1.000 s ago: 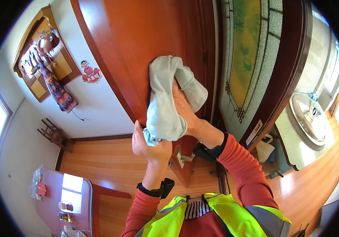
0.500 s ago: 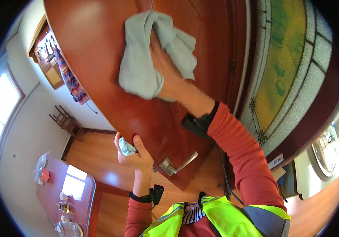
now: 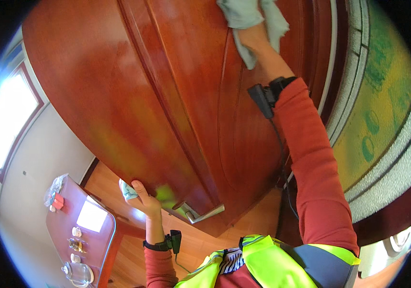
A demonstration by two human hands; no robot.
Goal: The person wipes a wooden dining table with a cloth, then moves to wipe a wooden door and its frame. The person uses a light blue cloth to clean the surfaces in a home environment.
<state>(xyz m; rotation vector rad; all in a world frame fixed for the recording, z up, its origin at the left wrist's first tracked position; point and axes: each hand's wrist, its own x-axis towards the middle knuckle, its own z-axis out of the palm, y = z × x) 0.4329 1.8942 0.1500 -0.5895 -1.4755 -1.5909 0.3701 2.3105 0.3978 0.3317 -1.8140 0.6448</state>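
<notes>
A reddish-brown wooden door [image 3: 114, 91] fills the middle and top of the view. High on its panelled face, my right hand [image 3: 257, 39] presses a pale grey-green cloth [image 3: 240, 13]; the fingertips are hidden under the fabric. Lower down, my left hand [image 3: 147, 202] clasps the door's free edge, its thumb on the front face. A small light-blue cloth [image 3: 128, 190] is bunched in that hand, by the fingers. To the right of the left hand is the metal door handle [image 3: 199, 214].
At lower left stands a glossy table [image 3: 66, 201] with a glass teapot [image 3: 78, 274], small cups and a pink box [image 3: 58, 201]. A window [image 3: 13, 120] is on the left wall. A textured green-yellow panel [image 3: 378, 115] borders the door frame on the right.
My right hand and its cloth have moved up and to the right over the door. The view has shifted, and the left hand still clasps the edge, now lower in view.
</notes>
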